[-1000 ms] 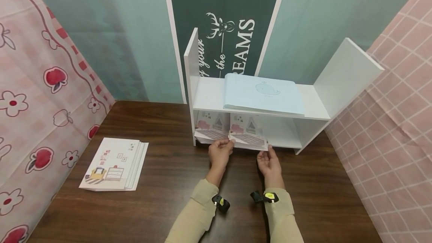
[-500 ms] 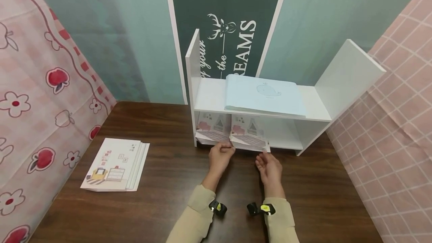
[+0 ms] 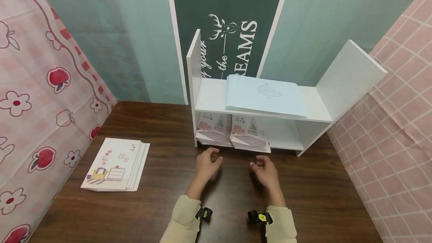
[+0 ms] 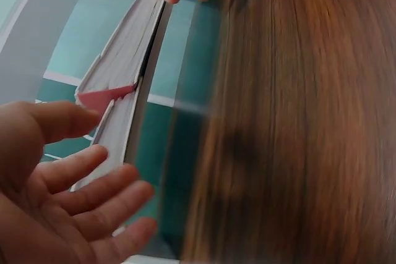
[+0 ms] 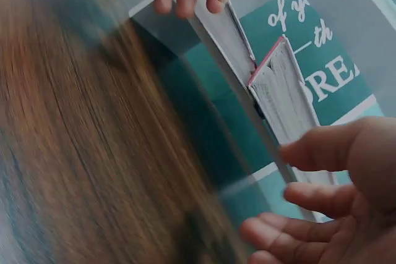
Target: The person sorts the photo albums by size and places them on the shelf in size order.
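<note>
Two books with pink room pictures on their covers lie side by side on the lower shelf of a small white bookshelf (image 3: 315, 130). The left book (image 3: 213, 127) reaches the shelf's left side, and the right book (image 3: 248, 136) sticks out slightly at the front edge. My left hand (image 3: 206, 166) is just in front of the left book, fingers relaxed and holding nothing. Below the right book, my right hand (image 3: 264, 171) is likewise off it, fingers loosely bent. Thick page edges of the right book (image 5: 288, 94) show in the right wrist view.
A light blue book (image 3: 266, 95) with a whale drawing lies on the upper shelf, between tall side panels. On the left of the wooden table (image 3: 162, 198) rests a stack of white books (image 3: 113, 164). Patterned curtains flank both sides.
Both hands have let go of the right book and drawn back toward the person. The left hand also moved left. The books stay on the lower shelf.
</note>
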Available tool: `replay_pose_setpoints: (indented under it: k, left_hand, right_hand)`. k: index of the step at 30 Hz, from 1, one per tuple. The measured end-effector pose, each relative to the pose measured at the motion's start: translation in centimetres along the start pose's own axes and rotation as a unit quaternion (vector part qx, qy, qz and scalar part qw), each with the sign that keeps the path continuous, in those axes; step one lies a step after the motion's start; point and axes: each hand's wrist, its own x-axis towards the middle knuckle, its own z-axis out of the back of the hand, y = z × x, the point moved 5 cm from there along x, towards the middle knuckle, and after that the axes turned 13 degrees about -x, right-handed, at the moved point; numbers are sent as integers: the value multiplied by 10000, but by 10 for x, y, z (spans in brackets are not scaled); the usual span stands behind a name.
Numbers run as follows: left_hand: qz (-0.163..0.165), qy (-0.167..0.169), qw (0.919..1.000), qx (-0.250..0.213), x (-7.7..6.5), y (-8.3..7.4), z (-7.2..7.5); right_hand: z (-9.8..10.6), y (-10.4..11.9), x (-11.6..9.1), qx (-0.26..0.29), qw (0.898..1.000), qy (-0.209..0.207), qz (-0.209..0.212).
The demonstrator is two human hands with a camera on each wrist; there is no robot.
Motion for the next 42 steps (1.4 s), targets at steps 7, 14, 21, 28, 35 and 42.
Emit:
replay_pose_setpoints:
  k: [7,14,21,28,35,42]
  left_hand:
    - [-549,799,9729,2097,-9,-2,8]
    - [-496,1116,9616,2459,-15,0,13]
    - [-534,1026,9646,2371,-18,-1,23]
    - [-544,944,9654,2371,-22,2,44]
    - [-481,747,9633,2534,-25,10,69]
    - [-200,644,9629,2613,-27,17,94]
  right_hand:
    - [6,18,-10,-1340,9869,383,809]
    - [9,29,-15,-1650,9828,282,778]
    - [-8,40,-23,-2066,9732,436,915]
    - [-29,58,-32,-2383,9597,472,1411]
    - [-47,73,-39,-2530,9499,490,1769]
    - [-64,89,-46,-2540,9408,571,2170]
